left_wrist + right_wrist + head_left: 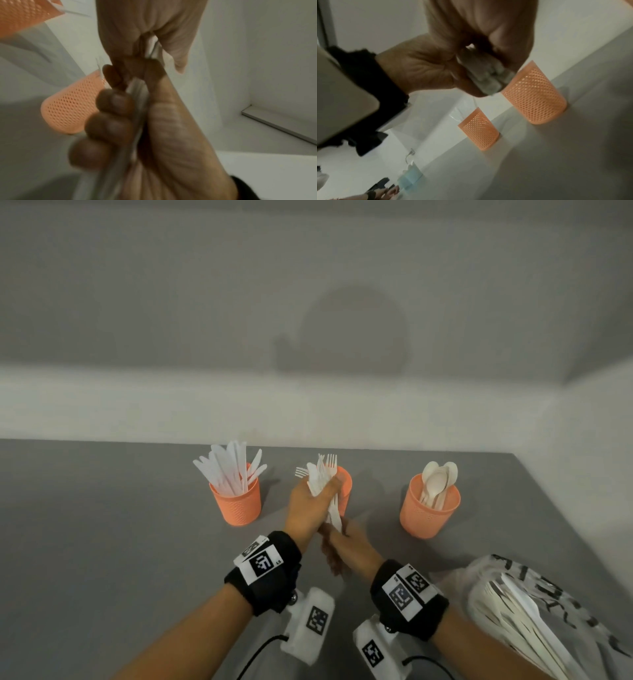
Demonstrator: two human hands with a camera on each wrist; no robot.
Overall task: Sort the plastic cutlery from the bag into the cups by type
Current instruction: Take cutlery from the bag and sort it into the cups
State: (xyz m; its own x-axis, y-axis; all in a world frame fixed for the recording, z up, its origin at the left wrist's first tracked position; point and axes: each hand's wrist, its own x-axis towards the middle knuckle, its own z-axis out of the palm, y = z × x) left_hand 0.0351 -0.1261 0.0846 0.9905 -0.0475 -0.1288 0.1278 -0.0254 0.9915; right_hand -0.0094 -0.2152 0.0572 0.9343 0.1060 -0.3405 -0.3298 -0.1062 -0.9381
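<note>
The left hand (308, 506) is gripping a bundle of white forks (323, 477), its fingers (109, 102) curled round the handles with the tines pointing up, just in front of the middle cup (344, 486) on the grey desk (102, 525). The right hand (346, 549) is meeting it from below, its fingers closing on the lower ends of the handles, though blur is hiding exactly how. The step seems to be squaring the bundle before dropping it in, so the right hand should be tapping the handle ends level while the left is loosening only slightly, then guiding the handles down first into the middle cup and not the knife cup (236, 503) or spoon cup (430, 510). A splayed fork could be catching the rim. More cutlery is waiting in the bag (534, 621) at the right.
</note>
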